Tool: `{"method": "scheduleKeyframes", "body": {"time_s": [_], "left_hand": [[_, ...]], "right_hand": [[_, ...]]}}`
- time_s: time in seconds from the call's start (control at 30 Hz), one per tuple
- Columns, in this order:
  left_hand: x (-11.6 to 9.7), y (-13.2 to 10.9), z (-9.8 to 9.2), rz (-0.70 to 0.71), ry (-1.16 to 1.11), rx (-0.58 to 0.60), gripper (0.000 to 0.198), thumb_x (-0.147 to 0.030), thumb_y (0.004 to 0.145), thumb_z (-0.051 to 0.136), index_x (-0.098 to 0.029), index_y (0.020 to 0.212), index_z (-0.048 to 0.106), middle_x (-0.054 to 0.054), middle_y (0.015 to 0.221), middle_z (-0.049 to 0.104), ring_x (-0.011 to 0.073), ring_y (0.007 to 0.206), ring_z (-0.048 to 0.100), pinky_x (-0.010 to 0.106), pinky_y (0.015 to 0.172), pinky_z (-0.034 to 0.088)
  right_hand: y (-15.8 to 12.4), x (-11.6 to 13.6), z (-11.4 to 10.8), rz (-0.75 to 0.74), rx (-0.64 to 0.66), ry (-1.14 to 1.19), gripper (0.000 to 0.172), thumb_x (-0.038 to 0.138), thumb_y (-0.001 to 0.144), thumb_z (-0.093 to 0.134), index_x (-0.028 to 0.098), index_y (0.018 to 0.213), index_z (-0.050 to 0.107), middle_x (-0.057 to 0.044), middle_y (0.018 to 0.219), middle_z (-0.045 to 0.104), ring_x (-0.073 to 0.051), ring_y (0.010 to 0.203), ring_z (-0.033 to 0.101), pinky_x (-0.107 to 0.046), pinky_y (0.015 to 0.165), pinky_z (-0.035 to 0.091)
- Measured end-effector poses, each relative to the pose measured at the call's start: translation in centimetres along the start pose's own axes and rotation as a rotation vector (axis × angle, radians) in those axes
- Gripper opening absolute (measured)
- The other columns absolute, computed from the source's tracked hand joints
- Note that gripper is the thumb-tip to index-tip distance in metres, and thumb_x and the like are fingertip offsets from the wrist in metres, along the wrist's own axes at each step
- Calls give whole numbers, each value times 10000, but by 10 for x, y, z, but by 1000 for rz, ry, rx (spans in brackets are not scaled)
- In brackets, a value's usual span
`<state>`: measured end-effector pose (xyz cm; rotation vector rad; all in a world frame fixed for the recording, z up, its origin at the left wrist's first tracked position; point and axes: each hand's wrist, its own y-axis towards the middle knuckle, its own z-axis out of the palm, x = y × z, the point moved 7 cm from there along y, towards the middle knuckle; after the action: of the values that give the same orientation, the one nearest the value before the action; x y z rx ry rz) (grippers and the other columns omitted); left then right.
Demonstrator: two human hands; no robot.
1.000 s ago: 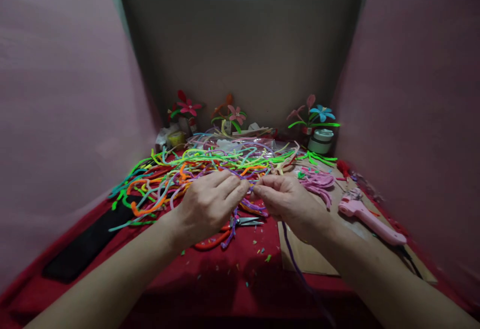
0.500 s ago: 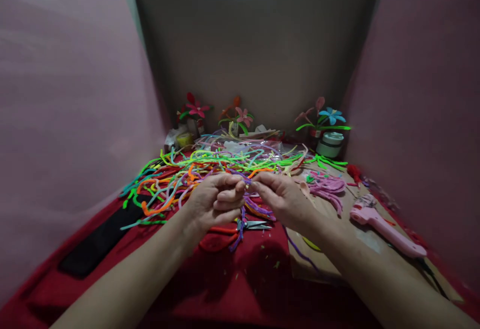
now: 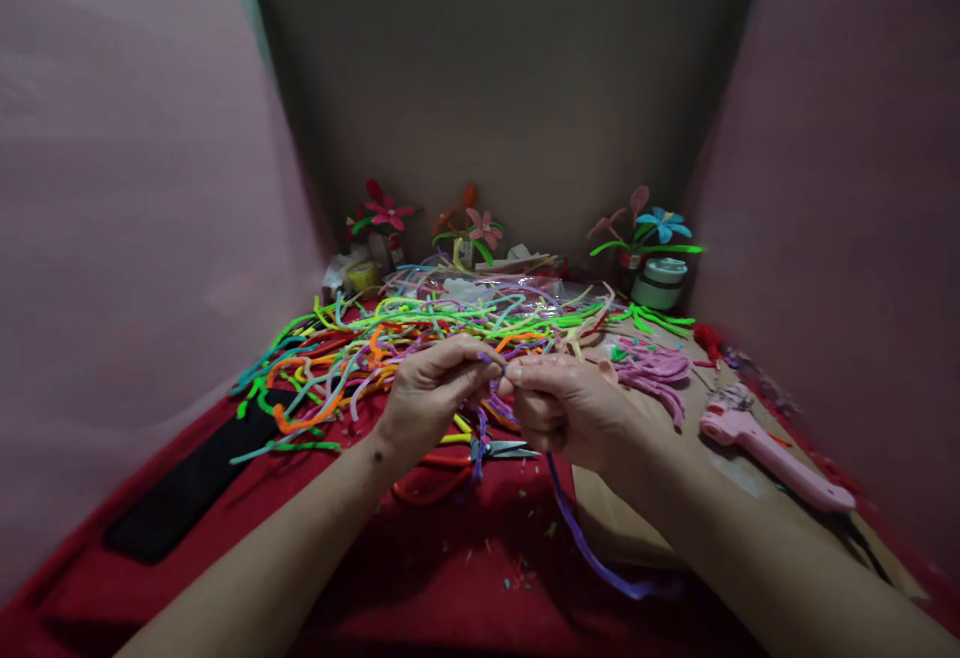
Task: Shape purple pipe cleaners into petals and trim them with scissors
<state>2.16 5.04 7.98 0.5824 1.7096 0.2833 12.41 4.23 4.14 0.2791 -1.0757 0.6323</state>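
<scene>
My left hand [image 3: 431,393] and my right hand [image 3: 566,403] meet above the red cloth, fingertips pinched together on a purple pipe cleaner [image 3: 581,543]. Its long free end hangs from under my right hand and curls down toward the near right. Both hands have closed fingers. Behind them lies a tangled pile of many-coloured pipe cleaners [image 3: 420,338]. Scissors with red handles [image 3: 480,453] lie on the cloth just below my hands.
A pink glue gun [image 3: 772,448] rests on brown cardboard [image 3: 660,528] at the right, beside pink pipe-cleaner pieces [image 3: 652,368]. Finished pipe-cleaner flowers [image 3: 645,233] and a small jar [image 3: 660,283] stand at the back wall. A black flat object [image 3: 187,483] lies at the left.
My hands stayed pinched together on the purple pipe cleaner, shifting their grip slightly. Its hanging end swung and now curls farther out to the near right.
</scene>
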Motion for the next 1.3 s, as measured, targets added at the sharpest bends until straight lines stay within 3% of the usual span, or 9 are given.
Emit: {"method": "scheduleKeyframes", "body": {"time_s": [0.17, 0.27, 0.4, 0.47, 0.6, 0.77, 0.97, 1.13, 1.3], "left_hand": [[-20, -9, 7, 241, 396, 29, 176, -171, 804, 521, -164, 637, 576, 15, 610, 547, 112, 591, 477, 237, 601, 378], [-13, -10, -1, 63, 399, -115, 212, -220, 795, 526, -171, 590, 500, -9, 559, 484, 98, 522, 425, 230, 526, 339], [19, -8, 3, -353, 3, -92, 260, -330, 796, 491, -196, 592, 402, -44, 488, 421, 87, 415, 344, 221, 412, 278], [22, -5, -1, -357, 15, -145, 272, -334, 779, 505, -194, 577, 389, -55, 480, 381, 80, 417, 322, 212, 408, 263], [16, 2, -17, -182, 287, -277, 301, -260, 719, 583, -168, 511, 387, -55, 489, 351, 64, 466, 317, 192, 441, 257], [41, 2, 2, -434, -280, 66, 229, -335, 751, 596, -155, 635, 515, -48, 503, 468, 59, 417, 407, 190, 431, 339], [42, -5, 8, -463, -535, 201, 173, -234, 712, 667, -121, 830, 609, 10, 600, 594, 82, 514, 522, 192, 497, 429], [50, -12, 13, -560, -582, 175, 147, -227, 710, 670, -115, 739, 578, 24, 561, 593, 73, 450, 511, 158, 420, 385], [54, -16, 18, -698, -766, -30, 127, -105, 685, 641, -117, 635, 525, -71, 431, 409, 6, 340, 370, 134, 421, 393]], "right_hand": [[1, -6, 0, 39, -27, -88, 250, 263, 717, 543, 192, 529, 395, 111, 376, 214, -48, 354, 100, -207, 340, 89], [2, 1, 1, -91, -112, -264, 219, 289, 727, 552, 176, 568, 451, 94, 417, 288, -46, 377, 178, -202, 361, 122], [4, 3, 3, -168, -192, -398, 203, 289, 770, 509, 165, 611, 493, 80, 451, 334, -45, 395, 234, -194, 377, 166], [6, -3, 3, -126, -202, -353, 191, 282, 777, 485, 176, 619, 489, 88, 431, 310, -49, 367, 221, -200, 357, 159], [8, -9, 1, -125, -204, -283, 187, 260, 765, 486, 182, 595, 471, 89, 412, 305, -55, 347, 226, -203, 335, 169], [8, -16, -3, -66, -185, -128, 168, 244, 767, 493, 181, 611, 486, 104, 386, 248, -52, 340, 138, -196, 327, 121], [8, -21, -3, -20, -72, 5, 157, 267, 785, 486, 181, 658, 516, 113, 362, 212, -52, 335, 86, -190, 319, 90], [6, -24, -1, 13, -35, -3, 156, 281, 781, 481, 173, 676, 523, 115, 369, 216, -51, 338, 93, -189, 319, 110], [5, -19, 1, -83, -167, -131, 192, 305, 753, 528, 177, 619, 479, 113, 366, 274, -41, 319, 150, -183, 313, 135]]}}
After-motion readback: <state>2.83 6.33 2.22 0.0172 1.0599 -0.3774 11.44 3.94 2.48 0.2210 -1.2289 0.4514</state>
